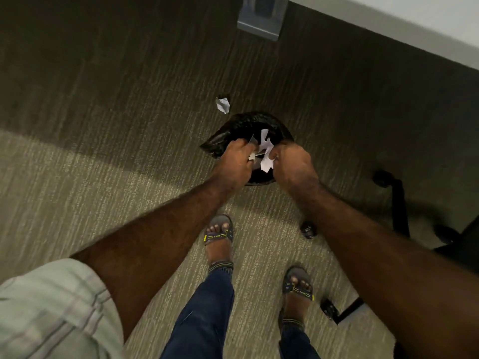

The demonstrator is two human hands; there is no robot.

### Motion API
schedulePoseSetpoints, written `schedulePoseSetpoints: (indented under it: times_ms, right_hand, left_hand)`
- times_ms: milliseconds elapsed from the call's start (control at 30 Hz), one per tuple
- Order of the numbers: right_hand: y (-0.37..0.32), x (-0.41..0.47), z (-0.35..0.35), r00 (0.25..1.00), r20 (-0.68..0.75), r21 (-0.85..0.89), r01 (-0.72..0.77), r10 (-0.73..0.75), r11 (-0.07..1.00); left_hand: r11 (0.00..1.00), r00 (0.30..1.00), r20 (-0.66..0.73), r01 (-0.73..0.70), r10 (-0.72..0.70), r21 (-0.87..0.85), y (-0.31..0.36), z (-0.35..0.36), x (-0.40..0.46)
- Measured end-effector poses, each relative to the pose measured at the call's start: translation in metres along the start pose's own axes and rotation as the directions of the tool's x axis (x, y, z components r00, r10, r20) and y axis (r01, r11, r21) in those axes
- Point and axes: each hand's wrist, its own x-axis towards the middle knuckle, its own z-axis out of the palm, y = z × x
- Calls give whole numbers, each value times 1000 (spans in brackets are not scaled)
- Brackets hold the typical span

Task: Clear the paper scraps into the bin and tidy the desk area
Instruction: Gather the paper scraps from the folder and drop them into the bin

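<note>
We look straight down at a small round bin lined with a crinkled black plastic bag [243, 128], standing on the striped grey-beige carpet floor [116, 177] just above the centre of the view. Both of our hands meet over its near rim. Our left hand [234, 161] sits at the rim's 7 o'clock, its fingers [239, 147] curled together on a small crumpled white paper scrap [252, 156]. Our right hand [291, 161] sits at the rim's 5 o'clock, its fingers closed on a larger torn white paper piece [267, 161] that hangs between the two hands, over the bin's mouth. More white paper scraps [265, 137] show inside the black liner just beyond our knuckles; whether they lie on the liner or reach back to the hands we cannot tell. One loose crumpled white paper scrap [223, 104] lies on the carpet at the bin's 11 o'clock, close to the liner but apart from it. Below the hands, at 6 o'clock, our two feet in grey strapped sandals with yellow marks [219, 230] stand on the carpet, with blue denim trouser legs [204, 314] above them. At 3 o'clock the black wheeled base of an office chair [399, 200] reaches in from the right edge. At 1 o'clock, the pale edge of a white tabletop [388, 19] crosses the upper right corner, with a grey metal leg foot [260, 24] resting on the carpet beneath it.
</note>
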Motion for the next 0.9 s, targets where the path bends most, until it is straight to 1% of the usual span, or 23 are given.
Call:
schedulePoseSetpoints:
  times_ms: [100,200,333,400,533,633,733,833,900]
  right_hand:
    - [-9,13,8,997,24,13,-70,70,997]
    - [-14,18,15,997,12,15,-81,81,997]
    - [-9,19,25,999,-46,99,-15,20,995]
    - [-8,20,28,999,-51,92,14,-9,996]
    - [-6,24,38,998,-44,59,55,-52,997]
    - [-3,26,44,994,-70,-15,80,-81,997]
    - [1,32,51,953,-211,-87,201,-216,976]
    - [3,41,53,920,-280,-189,228,-275,955]
    - [4,47,55,903,-312,-203,240,-295,949]
  left_hand:
    - [999,1000,25,13,-12,-46,-11,4,5]
    - [997,999,44,11,-8,-80,-21,8,8]
    - [996,993,116,11,-2,-83,-37,11,12]
    - [997,993,113,-10,19,-82,-44,13,14]
    - [999,993,115,40,-38,-20,-60,16,17]
    - [1000,997,81,3,-3,10,-68,11,21]
    - [997,1000,4,-26,26,70,-74,3,27]
    - [993,995,-62,-69,75,94,-80,-5,34]
    - [993,991,-115,-62,74,103,-84,-10,39]
